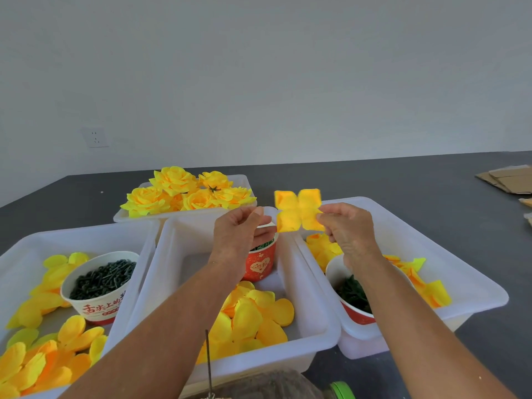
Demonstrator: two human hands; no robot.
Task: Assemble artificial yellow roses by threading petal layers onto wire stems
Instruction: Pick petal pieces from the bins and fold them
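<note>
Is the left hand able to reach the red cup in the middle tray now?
Probably yes: the left hand hovers right above the red cup, holds nothing, and nothing lies between them.

petal layer (298, 210): thin matt yellow fabric, orange toward centre. trays (305, 298): smooth translucent white plastic, slight sheen. cups (99, 308): printed paper, semi-gloss. wire stem (209, 361): thin dark metal. tabletop (403, 180): matt dark grey. cardboard (506, 180): matt brown.

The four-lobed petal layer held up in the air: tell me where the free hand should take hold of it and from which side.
Pinch the left lobes of the petal layer from the left. The right hand pinches its right edge, so the sheet faces the camera with that side free, and the left hand is close beside it.
</note>
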